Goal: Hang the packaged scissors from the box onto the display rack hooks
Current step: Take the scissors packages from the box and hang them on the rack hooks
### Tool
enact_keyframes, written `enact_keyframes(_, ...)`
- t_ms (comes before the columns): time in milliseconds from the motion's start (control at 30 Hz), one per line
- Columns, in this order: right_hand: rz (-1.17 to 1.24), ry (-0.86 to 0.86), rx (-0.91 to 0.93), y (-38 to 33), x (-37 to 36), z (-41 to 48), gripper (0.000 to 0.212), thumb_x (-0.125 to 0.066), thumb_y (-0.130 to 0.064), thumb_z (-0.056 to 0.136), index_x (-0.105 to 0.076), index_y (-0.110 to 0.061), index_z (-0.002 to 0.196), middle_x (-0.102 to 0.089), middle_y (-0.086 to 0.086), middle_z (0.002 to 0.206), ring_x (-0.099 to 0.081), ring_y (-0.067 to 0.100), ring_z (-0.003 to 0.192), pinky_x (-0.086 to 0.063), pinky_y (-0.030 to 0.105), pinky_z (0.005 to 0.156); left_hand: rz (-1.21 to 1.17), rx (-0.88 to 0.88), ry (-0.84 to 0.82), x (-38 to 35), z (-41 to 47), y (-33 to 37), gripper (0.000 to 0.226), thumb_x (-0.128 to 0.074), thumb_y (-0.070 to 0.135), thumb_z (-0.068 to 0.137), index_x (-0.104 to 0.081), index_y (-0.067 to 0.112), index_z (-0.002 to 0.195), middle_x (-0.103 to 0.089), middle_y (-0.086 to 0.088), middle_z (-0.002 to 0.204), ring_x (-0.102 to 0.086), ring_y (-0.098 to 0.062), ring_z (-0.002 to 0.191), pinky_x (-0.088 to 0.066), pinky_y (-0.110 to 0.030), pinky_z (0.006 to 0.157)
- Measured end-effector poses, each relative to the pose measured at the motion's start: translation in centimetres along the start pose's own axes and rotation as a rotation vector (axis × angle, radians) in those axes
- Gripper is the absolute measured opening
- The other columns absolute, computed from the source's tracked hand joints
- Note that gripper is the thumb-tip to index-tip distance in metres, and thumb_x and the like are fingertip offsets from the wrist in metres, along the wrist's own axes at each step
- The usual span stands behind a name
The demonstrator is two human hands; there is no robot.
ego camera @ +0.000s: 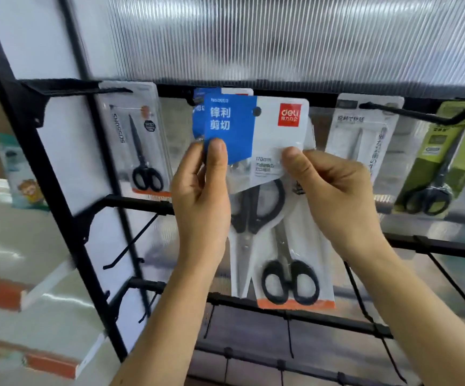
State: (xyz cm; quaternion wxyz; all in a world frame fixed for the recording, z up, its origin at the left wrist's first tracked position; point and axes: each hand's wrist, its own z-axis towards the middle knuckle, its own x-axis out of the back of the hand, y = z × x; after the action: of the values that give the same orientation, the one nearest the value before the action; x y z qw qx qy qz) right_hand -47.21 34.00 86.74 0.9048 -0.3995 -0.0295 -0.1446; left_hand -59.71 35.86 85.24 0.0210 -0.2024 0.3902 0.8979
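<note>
A blue-and-white scissors packet [256, 129] with a red logo is held up in front of the black display rack [58, 190], its hang hole level with the top rail. My left hand [203, 196] pinches its left side with the thumb on the blue card. My right hand [334, 190] pinches its right side. Black-handled scissors show through the packet's lower part [289, 280]. Behind it a second, matching packet [200, 107] hangs on a hook [191, 101]. The box is out of sight.
Other scissors packets hang on the top row: a clear one at left [139, 143], a white one [362, 135] and a green one [443, 160] at right. Bare hooks [131, 243] jut out from the lower rails. A ribbed translucent panel [281, 37] backs the rack.
</note>
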Motion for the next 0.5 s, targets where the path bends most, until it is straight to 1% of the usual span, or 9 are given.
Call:
enact_keyframes(67, -0.024, -0.027, 0.051, -0.4, -1.1, 0.3, 0.061, -0.051, -0.041, 0.081, -0.041, 0.013, 0.057, -0.031, 0.020, 0.055, -0.027, 0.014, 0.052, -0.022, 0.020, 0.047, 0.022, -0.005, 0.061, 1.0, 0.6, 0.6, 0.027, -0.047, 0.028, 0.089, -0.054, 0.029, 0.064, -0.049, 0.012, 0.066, -0.041, 0.001, 0.061, -0.034, -0.014, 0.056)
enact_keyframes(133, -0.040, -0.046, 0.098, -0.8, -2.1, 0.7, 0.058, -0.051, -0.040, 0.082, -0.039, 0.008, 0.053, -0.030, 0.016, 0.053, -0.027, 0.011, 0.050, -0.022, 0.019, 0.046, 0.022, 0.000, 0.118, 1.7, 1.1, 1.1, 0.026, -0.047, 0.030, 0.088, -0.052, 0.029, 0.062, -0.046, 0.007, 0.068, -0.039, -0.004, 0.064, -0.033, -0.017, 0.057)
enact_keyframes(200, -0.043, -0.060, 0.123, -1.1, -2.9, 1.0, 0.056, -0.053, -0.038, 0.085, -0.042, 0.008, 0.054, -0.034, 0.017, 0.055, -0.028, 0.010, 0.049, -0.023, 0.020, 0.046, 0.013, 0.004, 0.157, 2.2, 1.4, 1.6, 0.027, -0.047, 0.027, 0.090, -0.054, 0.026, 0.064, -0.049, 0.006, 0.069, -0.043, -0.007, 0.068, -0.037, -0.019, 0.061)
enact_keyframes(233, -0.037, -0.066, 0.125, -1.2, -3.3, 1.2, 0.055, -0.053, -0.035, 0.087, -0.043, 0.009, 0.055, -0.034, 0.017, 0.055, -0.028, 0.009, 0.049, -0.024, 0.020, 0.046, 0.017, 0.002, 0.170, 2.5, 1.6, 1.8, 0.029, -0.047, 0.024, 0.093, -0.055, 0.024, 0.065, -0.052, 0.007, 0.068, -0.045, -0.006, 0.068, -0.039, -0.018, 0.061)
enact_keyframes(300, -0.001, -0.076, 0.105, -1.2, -3.9, 1.6, 0.055, -0.053, -0.034, 0.087, -0.042, 0.009, 0.055, -0.032, 0.007, 0.049, -0.029, 0.006, 0.048, -0.024, 0.017, 0.046, 0.041, -0.009, 0.182, 2.8, 2.0, 2.1, 0.031, -0.047, 0.020, 0.095, -0.055, 0.022, 0.065, -0.052, 0.006, 0.067, -0.045, -0.004, 0.065, -0.039, -0.013, 0.061)
enact_keyframes(333, 0.018, -0.084, 0.095, -1.2, -4.2, 1.7, 0.056, -0.053, -0.035, 0.086, -0.042, 0.009, 0.054, -0.033, 0.002, 0.047, -0.029, 0.004, 0.048, -0.025, 0.016, 0.046, 0.064, -0.011, 0.179, 3.1, 2.1, 2.2, 0.031, -0.047, 0.020, 0.095, -0.055, 0.021, 0.065, -0.051, 0.002, 0.068, -0.043, -0.005, 0.064, -0.037, -0.013, 0.060)
enact_keyframes(367, 0.028, -0.092, 0.087, -1.1, -4.4, 1.8, 0.056, -0.054, -0.035, 0.086, -0.045, 0.011, 0.056, -0.037, 0.003, 0.047, -0.032, 0.005, 0.048, -0.028, 0.018, 0.047, 0.089, -0.008, 0.175, 3.2, 2.2, 2.2, 0.030, -0.048, 0.022, 0.094, -0.054, 0.017, 0.065, -0.048, -0.003, 0.070, -0.041, -0.008, 0.065, -0.035, -0.013, 0.058)
enact_keyframes(433, 0.032, -0.105, 0.076, -1.0, -4.6, 1.8, 0.055, -0.054, -0.033, 0.088, -0.052, 0.016, 0.064, -0.049, 0.021, 0.056, -0.038, 0.014, 0.052, -0.033, 0.026, 0.050, 0.115, 0.002, 0.186, 3.6, 2.4, 2.2, 0.030, -0.049, 0.022, 0.094, -0.056, 0.005, 0.071, -0.045, -0.005, 0.075, -0.038, -0.012, 0.067, -0.032, -0.016, 0.057)
enact_keyframes(500, 0.031, -0.104, 0.068, -1.1, -4.7, 1.7, 0.054, -0.055, -0.031, 0.089, -0.054, 0.019, 0.068, -0.054, 0.031, 0.065, -0.041, 0.019, 0.055, -0.035, 0.032, 0.050, 0.119, 0.015, 0.196, 3.8, 2.5, 2.1, 0.027, -0.050, 0.021, 0.094, -0.058, 0.002, 0.077, -0.045, -0.005, 0.077, -0.037, -0.012, 0.068, -0.032, -0.017, 0.056)
